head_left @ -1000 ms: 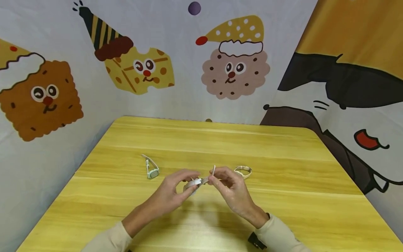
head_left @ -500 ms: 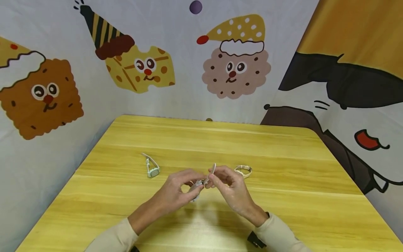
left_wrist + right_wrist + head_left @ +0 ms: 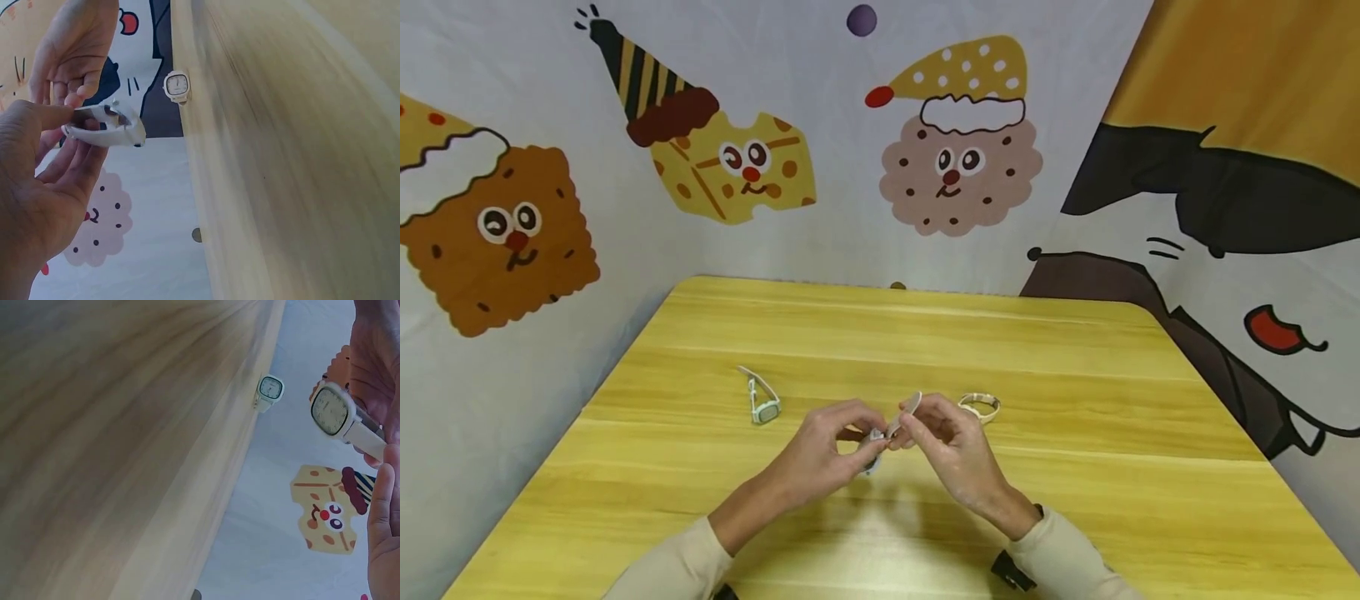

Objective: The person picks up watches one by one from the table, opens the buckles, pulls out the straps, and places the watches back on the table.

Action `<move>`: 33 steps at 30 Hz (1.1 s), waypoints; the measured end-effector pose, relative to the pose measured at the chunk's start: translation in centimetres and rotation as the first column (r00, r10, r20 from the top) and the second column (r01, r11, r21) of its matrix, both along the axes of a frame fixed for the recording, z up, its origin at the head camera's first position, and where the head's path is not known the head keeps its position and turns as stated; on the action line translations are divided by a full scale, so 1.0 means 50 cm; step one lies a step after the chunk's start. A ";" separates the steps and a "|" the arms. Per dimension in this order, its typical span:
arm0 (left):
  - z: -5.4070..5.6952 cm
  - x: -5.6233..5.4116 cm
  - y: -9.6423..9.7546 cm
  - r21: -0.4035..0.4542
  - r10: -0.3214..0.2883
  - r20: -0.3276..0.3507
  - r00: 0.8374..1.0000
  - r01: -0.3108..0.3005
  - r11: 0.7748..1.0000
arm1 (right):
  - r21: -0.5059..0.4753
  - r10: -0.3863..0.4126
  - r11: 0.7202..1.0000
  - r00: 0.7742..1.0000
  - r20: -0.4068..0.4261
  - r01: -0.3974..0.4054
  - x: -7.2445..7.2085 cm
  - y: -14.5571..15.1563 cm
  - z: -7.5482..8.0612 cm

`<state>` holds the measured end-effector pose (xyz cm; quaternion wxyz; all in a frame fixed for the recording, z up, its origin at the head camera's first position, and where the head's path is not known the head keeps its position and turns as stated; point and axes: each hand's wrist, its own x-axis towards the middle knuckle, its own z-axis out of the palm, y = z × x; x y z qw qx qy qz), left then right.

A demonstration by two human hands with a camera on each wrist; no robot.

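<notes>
A white wristwatch (image 3: 872,463) with a rounded square dial is held above the table between both hands. My left hand (image 3: 822,450) pinches it near the buckle end with thumb and fingers. My right hand (image 3: 957,457) pinches the strap, whose free end (image 3: 913,403) sticks up past the fingertips. The right wrist view shows the watch's dial (image 3: 329,412) facing out, while the left wrist view shows the strap (image 3: 103,134) bent into a loop. Fingers cover the place where the strap parts meet.
A pale green watch (image 3: 765,412) lies on the wooden table (image 3: 880,333) left of the hands, its strap unfastened. Just behind the right hand lies a cream watch (image 3: 981,407) with its strap in a ring. A printed cartoon cloth (image 3: 842,242) hangs behind the table.
My left hand has shifted slightly right, closer to the right hand. The watch body has swung lower under the left fingers, and the free strap end now leans further right.
</notes>
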<state>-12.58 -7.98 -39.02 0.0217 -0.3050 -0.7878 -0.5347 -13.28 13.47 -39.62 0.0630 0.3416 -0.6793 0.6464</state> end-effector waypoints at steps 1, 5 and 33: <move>0.001 -0.001 0.000 0.004 -0.013 0.028 1.000 0.013 1.000 | 0.011 -0.006 1.000 1.000 -0.003 0.006 0.000 0.000 0.000; 0.008 -0.005 -0.002 0.037 -0.102 0.171 0.980 0.097 0.995 | 0.070 -0.022 0.997 1.000 0.004 0.022 0.001 0.002 -0.001; -0.013 -0.002 -0.007 0.123 0.002 0.054 0.999 -0.008 0.992 | 0.200 0.025 0.979 0.999 0.042 -0.033 -0.007 0.007 -0.010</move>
